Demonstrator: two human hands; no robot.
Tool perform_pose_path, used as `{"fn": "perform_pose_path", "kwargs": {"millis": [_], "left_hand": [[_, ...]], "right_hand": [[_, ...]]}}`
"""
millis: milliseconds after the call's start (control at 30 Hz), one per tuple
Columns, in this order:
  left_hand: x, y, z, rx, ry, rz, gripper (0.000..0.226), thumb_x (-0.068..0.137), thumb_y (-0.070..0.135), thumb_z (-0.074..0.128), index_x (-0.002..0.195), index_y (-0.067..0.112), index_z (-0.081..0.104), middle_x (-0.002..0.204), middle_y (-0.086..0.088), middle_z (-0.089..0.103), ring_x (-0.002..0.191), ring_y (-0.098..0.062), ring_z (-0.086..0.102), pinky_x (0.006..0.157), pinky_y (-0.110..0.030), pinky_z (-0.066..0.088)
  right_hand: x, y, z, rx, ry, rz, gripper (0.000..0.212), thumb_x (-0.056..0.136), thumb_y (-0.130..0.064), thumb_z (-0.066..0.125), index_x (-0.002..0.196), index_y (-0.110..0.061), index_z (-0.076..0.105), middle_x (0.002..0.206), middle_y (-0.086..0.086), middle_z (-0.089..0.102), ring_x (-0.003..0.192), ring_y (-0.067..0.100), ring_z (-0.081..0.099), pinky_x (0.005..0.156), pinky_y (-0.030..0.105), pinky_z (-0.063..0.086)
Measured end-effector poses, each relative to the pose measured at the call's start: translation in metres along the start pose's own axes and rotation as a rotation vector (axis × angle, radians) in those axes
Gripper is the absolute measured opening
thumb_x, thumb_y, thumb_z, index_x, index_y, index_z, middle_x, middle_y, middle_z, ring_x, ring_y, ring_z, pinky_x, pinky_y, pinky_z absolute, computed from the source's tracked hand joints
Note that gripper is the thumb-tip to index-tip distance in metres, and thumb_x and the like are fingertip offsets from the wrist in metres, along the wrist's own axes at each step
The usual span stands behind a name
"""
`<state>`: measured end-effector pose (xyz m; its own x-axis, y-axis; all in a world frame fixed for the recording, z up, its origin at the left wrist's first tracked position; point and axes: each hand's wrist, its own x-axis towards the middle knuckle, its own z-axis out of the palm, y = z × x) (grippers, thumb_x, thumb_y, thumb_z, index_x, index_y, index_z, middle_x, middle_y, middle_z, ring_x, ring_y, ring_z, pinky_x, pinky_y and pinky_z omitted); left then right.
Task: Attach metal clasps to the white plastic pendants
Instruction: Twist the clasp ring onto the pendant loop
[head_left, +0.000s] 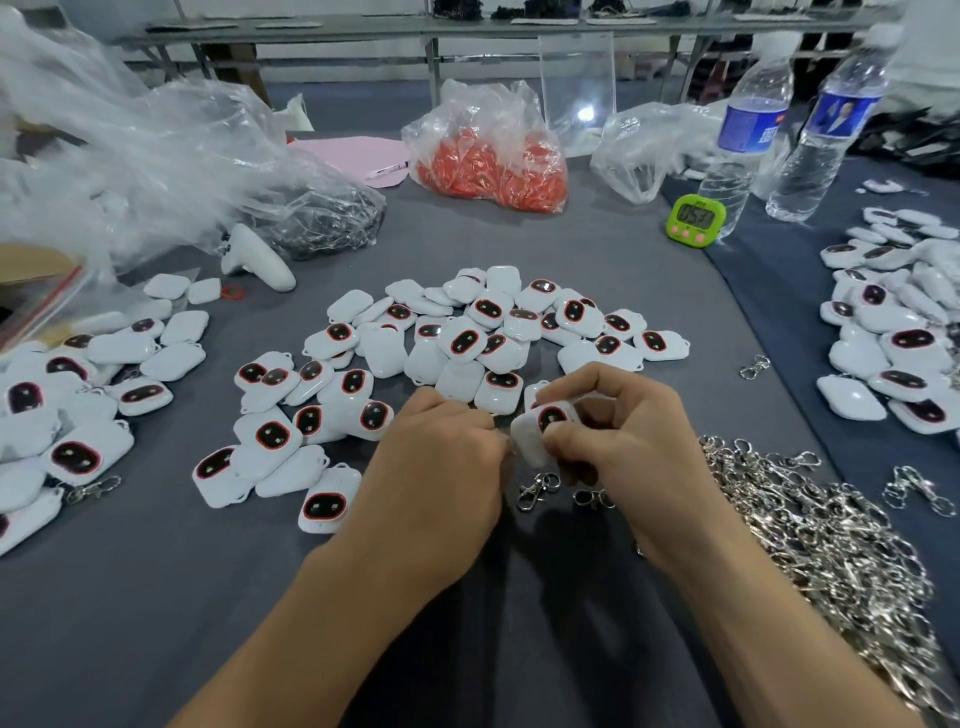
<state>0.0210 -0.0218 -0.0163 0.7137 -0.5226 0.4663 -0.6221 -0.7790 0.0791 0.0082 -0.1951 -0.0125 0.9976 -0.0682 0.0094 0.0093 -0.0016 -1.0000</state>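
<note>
My right hand grips a white plastic pendant with a dark red-rimmed face, held just above the grey table. My left hand is closed beside it, fingertips pressed at the pendant's left edge; what they pinch is hidden. Two loose metal clasps lie on the cloth right below the hands. A big heap of metal clasps spreads to the right. Several loose pendants are piled beyond the hands.
More pendants lie at the left and right. Behind are a bag of orange pieces, clear plastic bags, a green timer, two water bottles and a white controller.
</note>
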Motion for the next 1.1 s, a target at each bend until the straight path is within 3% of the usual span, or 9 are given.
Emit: {"fn": "perform_pose_path", "kwargs": {"millis": [133, 267, 400, 500, 633, 767, 833, 967, 1100], "left_hand": [[-0.001, 0.003, 0.002, -0.102, 0.031, -0.125, 0.017, 0.083, 0.025, 0.066, 0.067, 0.019, 0.071, 0.065, 0.006, 0.065, 0.065, -0.016, 0.055, 0.075, -0.026, 0.034], [0.002, 0.007, 0.0, -0.859, 0.033, -0.548, 0.009, 0.083, 0.036, 0.07, 0.083, 0.041, 0.077, 0.079, 0.012, 0.075, 0.078, -0.011, 0.069, 0.074, -0.026, 0.053], [0.005, 0.008, 0.004, -0.998, 0.01, -0.588, 0.016, 0.085, 0.03, 0.071, 0.072, 0.025, 0.078, 0.065, 0.005, 0.071, 0.064, -0.002, 0.06, 0.065, -0.02, 0.05], [0.002, 0.005, 0.003, -0.842, 0.01, -0.527, 0.014, 0.088, 0.023, 0.074, 0.075, 0.02, 0.077, 0.065, 0.001, 0.068, 0.062, -0.001, 0.056, 0.061, -0.021, 0.045], [0.002, 0.006, 0.0, -0.165, -0.037, -0.178, 0.023, 0.09, 0.023, 0.063, 0.07, 0.015, 0.07, 0.069, 0.001, 0.065, 0.07, -0.022, 0.055, 0.072, -0.029, 0.029], [0.0, 0.006, 0.002, 0.058, -0.119, -0.172, 0.024, 0.091, 0.026, 0.057, 0.071, 0.021, 0.068, 0.072, 0.002, 0.064, 0.073, -0.02, 0.057, 0.082, -0.033, 0.035], [-0.003, 0.002, 0.006, -0.076, -0.05, -0.231, 0.024, 0.09, 0.025, 0.062, 0.066, 0.019, 0.066, 0.067, 0.001, 0.062, 0.069, -0.022, 0.056, 0.077, -0.034, 0.037], [0.0, -0.002, 0.013, -0.634, -0.059, -0.493, 0.019, 0.087, 0.036, 0.066, 0.078, 0.02, 0.072, 0.065, 0.001, 0.063, 0.063, -0.011, 0.056, 0.063, -0.032, 0.044], [0.007, 0.001, 0.013, -1.013, -0.037, -0.551, 0.023, 0.09, 0.029, 0.067, 0.068, 0.03, 0.076, 0.061, 0.008, 0.067, 0.059, -0.001, 0.057, 0.061, -0.013, 0.044]], "right_hand": [[0.003, 0.002, 0.003, 0.106, 0.056, 0.056, 0.03, 0.084, 0.014, 0.061, 0.083, -0.014, 0.072, 0.062, 0.008, 0.064, 0.044, 0.02, 0.048, 0.04, 0.024, 0.038], [0.009, 0.002, -0.001, 0.343, 0.039, 0.249, 0.024, 0.088, 0.009, 0.057, 0.093, -0.009, 0.071, 0.066, 0.013, 0.063, 0.043, 0.019, 0.05, 0.038, 0.021, 0.036], [0.009, 0.005, -0.002, 0.409, 0.051, 0.278, 0.025, 0.087, 0.006, 0.055, 0.094, -0.01, 0.073, 0.067, 0.012, 0.063, 0.043, 0.018, 0.05, 0.039, 0.021, 0.037], [0.005, 0.005, 0.0, 0.333, 0.074, 0.213, 0.026, 0.086, 0.008, 0.056, 0.095, -0.01, 0.073, 0.066, 0.011, 0.062, 0.044, 0.018, 0.049, 0.04, 0.023, 0.035], [-0.004, 0.005, 0.01, 0.017, 0.123, 0.014, 0.021, 0.085, 0.0, 0.07, 0.087, -0.02, 0.074, 0.067, 0.001, 0.07, 0.049, 0.02, 0.053, 0.046, 0.03, 0.044], [-0.012, 0.006, 0.023, -0.399, 0.15, -0.165, 0.022, 0.085, -0.017, 0.082, 0.089, -0.036, 0.072, 0.073, -0.007, 0.073, 0.061, 0.02, 0.066, 0.055, 0.03, 0.053], [-0.011, 0.004, 0.021, -0.362, 0.154, -0.145, 0.024, 0.087, -0.01, 0.078, 0.089, -0.034, 0.073, 0.069, -0.006, 0.072, 0.057, 0.019, 0.063, 0.053, 0.032, 0.052], [-0.003, 0.0, 0.011, 0.194, 0.114, 0.114, 0.029, 0.089, 0.01, 0.06, 0.09, -0.015, 0.073, 0.066, 0.01, 0.066, 0.047, 0.019, 0.052, 0.042, 0.026, 0.043], [0.004, 0.0, 0.001, 0.438, 0.11, 0.254, 0.022, 0.091, 0.005, 0.057, 0.098, -0.01, 0.072, 0.068, 0.01, 0.068, 0.047, 0.016, 0.053, 0.043, 0.022, 0.041]]}}
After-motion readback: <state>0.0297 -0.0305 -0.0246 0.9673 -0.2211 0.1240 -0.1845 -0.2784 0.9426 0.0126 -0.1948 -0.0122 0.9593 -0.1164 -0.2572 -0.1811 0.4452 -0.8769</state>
